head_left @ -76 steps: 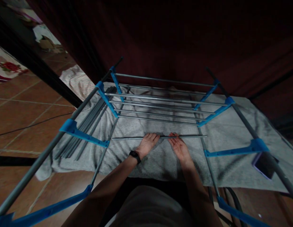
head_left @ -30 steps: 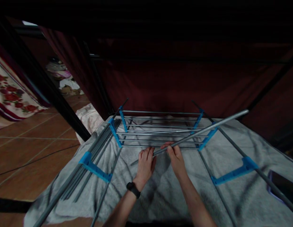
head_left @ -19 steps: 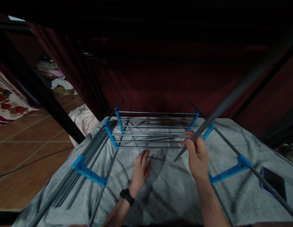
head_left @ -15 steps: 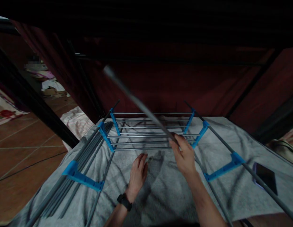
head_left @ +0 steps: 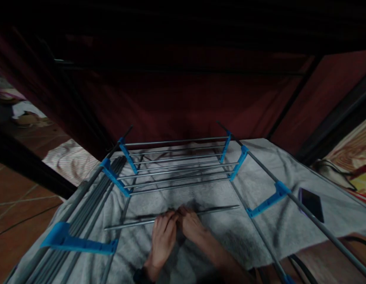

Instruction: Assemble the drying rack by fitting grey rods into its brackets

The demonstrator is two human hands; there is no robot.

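Note:
My left hand (head_left: 164, 236) and my right hand (head_left: 191, 225) are side by side, both closed around the middle of a grey metal rod (head_left: 220, 209). The rod lies roughly level across the view, low over the grey blanket. Ahead of it, several thinner crossbars (head_left: 179, 185) span between blue plastic brackets (head_left: 114, 176) on the long side poles of a rack. The nearest left bracket (head_left: 79, 242) and right bracket (head_left: 268, 201) have no crossbar between them. My fingertips are partly hidden behind the knuckles.
Several loose grey rods (head_left: 85, 213) lie bundled along the left side pole. A phone (head_left: 312, 205) rests on the blanket (head_left: 259, 244) beyond the right side pole (head_left: 315, 223). Dark red fabric (head_left: 177, 102) hangs behind the rack. Tiled floor (head_left: 20, 213) shows at left.
The rod has come down from a raised slant to nearly level. My left hand has joined my right hand on it. The view has shifted slightly to the right.

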